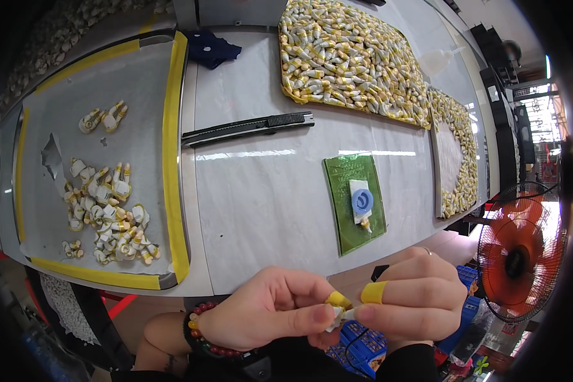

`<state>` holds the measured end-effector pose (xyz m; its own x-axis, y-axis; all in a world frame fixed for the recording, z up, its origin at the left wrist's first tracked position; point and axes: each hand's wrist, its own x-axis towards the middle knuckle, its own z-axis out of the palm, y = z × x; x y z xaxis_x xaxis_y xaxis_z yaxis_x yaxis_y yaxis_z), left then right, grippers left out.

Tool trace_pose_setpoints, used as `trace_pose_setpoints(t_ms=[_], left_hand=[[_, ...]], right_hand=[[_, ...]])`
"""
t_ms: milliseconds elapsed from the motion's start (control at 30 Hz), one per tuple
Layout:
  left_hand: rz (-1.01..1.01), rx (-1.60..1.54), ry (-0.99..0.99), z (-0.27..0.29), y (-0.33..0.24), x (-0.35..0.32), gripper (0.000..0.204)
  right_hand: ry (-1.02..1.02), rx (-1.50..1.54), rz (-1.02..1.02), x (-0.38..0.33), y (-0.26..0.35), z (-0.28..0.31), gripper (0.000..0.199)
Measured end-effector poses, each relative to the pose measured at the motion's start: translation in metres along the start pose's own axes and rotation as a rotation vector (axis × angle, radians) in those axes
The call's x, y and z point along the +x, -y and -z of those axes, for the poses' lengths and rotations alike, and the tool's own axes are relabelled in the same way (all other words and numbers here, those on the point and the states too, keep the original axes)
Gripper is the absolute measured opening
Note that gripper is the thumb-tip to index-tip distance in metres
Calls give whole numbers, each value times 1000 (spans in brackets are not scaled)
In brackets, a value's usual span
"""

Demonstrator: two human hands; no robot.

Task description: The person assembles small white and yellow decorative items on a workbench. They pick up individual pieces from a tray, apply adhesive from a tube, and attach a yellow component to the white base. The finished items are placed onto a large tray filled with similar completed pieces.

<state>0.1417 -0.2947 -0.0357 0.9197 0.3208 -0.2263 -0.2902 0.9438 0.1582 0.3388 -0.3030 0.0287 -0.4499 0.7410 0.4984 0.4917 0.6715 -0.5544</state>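
Above my lap, just off the near table edge, my left hand (270,312) pinches a small whitish piece (335,318) between thumb and fingers. My right hand (417,299) meets it from the right, its thumb and a finger closed on the other end. Yellow tape (373,293) wraps one right finger. More yellow shows at the left fingertips; whether it is tape or part of the piece I cannot tell. Beyond the hands lies a green glass plate (336,216) bearing a blue round mould (362,202) on a white block, with a small peach-tipped piece beside it.
At left, a tray edged with yellow tape (176,159) holds a heap of small white-yellow pieces (111,219) and a torn grey scrap (53,156). A black utility knife (248,129) touches its edge. Filled trays (356,60) stand farther back. An orange fan (522,254) stands right.
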Motion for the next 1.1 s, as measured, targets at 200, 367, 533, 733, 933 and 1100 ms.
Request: trace_pose_setpoints(t_ms=[200, 367, 533, 733, 933, 1100], left_hand=[[14, -4, 26, -2, -1, 1, 37], [28, 6, 91, 2, -1, 2, 33], [21, -28, 152, 6, 3, 4, 30], [-19, -48, 137, 5, 3, 4, 26], [-10, -52, 154, 1, 2, 6, 22], [-114, 51, -25, -4, 1, -2, 27]], right_hand=[[-65, -5, -12, -3, 2, -2, 10], [28, 5, 45, 0, -3, 4, 11], [-2, 18, 12, 1, 0, 1, 11], [21, 55, -14, 0, -1, -2, 13], [177, 54, 20, 1, -1, 17, 14], [94, 127, -19, 0, -4, 7, 15]])
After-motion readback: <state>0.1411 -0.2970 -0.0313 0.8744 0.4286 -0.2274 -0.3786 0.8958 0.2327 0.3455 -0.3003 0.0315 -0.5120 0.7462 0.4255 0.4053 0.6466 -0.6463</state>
